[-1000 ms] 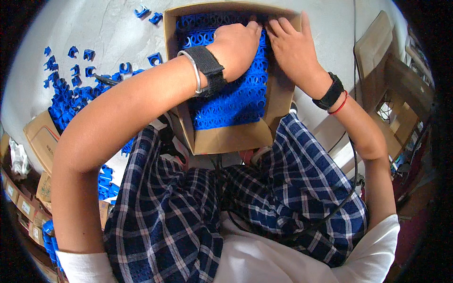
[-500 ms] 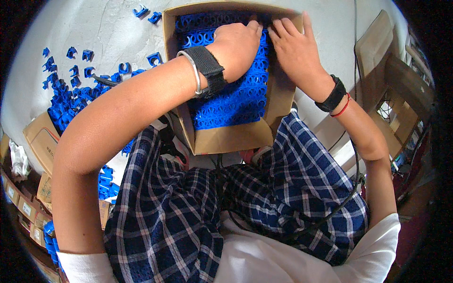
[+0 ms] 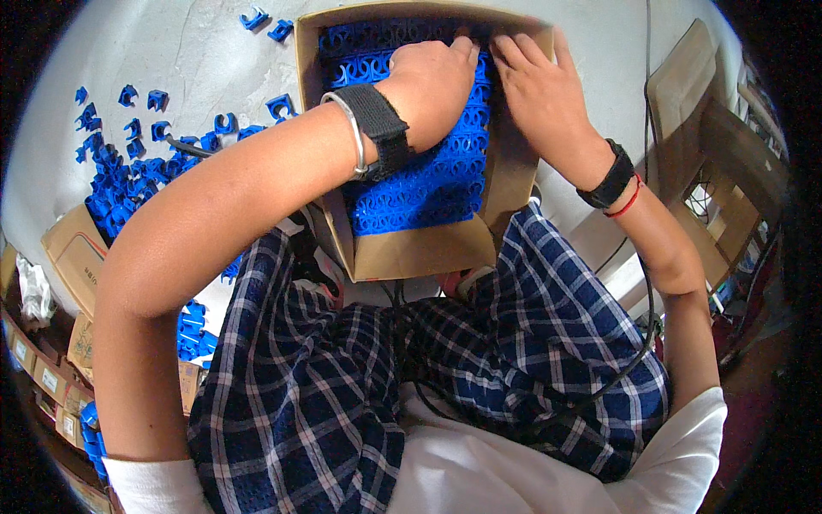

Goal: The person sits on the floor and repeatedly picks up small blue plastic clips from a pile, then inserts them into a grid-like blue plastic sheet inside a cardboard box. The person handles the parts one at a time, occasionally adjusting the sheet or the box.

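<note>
A cardboard box (image 3: 419, 257) stands between my knees, with blue plastic pipe clips (image 3: 419, 201) packed inside in tight rows. My left hand (image 3: 435, 86) reaches over these rows toward the far right part of the box. Its fingers are bent down and close together, and whatever lies under their tips is hidden. Beside it, my right hand (image 3: 541, 98) leans over the box's right wall. Its fingers are stretched out, several pointing into the far right corner next to the clips, the outermost at the wall's rim. No object shows in the right hand.
Loose blue clips (image 3: 116, 188) lie heaped on the pale floor at the left, with a few strays (image 3: 278, 31) beyond. A cardboard flap (image 3: 75, 257) stands by the heap. A black cable (image 3: 646, 283) runs down the right side, near a brown wooden piece of furniture (image 3: 728, 146).
My right hand and wrist have shifted slightly to the right and down. The left hand stays in nearly the same place, and the box has barely moved.
</note>
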The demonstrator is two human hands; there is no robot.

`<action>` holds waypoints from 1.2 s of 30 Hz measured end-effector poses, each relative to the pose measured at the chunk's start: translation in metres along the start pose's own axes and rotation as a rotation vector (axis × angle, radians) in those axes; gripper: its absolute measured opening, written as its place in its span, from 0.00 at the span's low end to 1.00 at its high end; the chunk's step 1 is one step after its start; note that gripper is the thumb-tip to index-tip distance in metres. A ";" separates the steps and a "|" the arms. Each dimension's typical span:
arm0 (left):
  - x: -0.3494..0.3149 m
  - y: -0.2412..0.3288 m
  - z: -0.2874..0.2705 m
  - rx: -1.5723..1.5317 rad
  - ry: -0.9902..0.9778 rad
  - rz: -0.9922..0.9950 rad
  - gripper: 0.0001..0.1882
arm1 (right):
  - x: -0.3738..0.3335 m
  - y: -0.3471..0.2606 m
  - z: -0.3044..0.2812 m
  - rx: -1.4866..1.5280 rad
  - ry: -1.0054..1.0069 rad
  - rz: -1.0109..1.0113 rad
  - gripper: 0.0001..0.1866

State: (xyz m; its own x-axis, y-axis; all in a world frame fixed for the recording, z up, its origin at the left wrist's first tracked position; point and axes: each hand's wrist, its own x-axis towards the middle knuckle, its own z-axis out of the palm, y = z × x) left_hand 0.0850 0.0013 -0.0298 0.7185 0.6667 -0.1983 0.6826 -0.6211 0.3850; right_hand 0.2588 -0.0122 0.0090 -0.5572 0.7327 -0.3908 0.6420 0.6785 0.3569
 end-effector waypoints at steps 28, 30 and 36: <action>0.001 0.000 0.000 -0.051 0.022 -0.003 0.23 | 0.015 0.019 0.008 0.375 0.184 0.017 0.14; 0.001 0.001 -0.001 -0.065 0.010 -0.008 0.23 | 0.016 0.018 0.007 0.356 0.183 0.022 0.13; 0.001 0.003 -0.001 -0.061 0.000 -0.015 0.22 | 0.017 0.015 0.010 0.381 0.212 0.057 0.13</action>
State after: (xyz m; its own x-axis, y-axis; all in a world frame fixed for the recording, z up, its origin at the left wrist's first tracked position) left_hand 0.0876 0.0007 -0.0280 0.7084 0.6756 -0.2043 0.6836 -0.5849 0.4365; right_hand 0.2647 0.0103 -0.0011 -0.5859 0.7896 -0.1826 0.8008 0.5986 0.0189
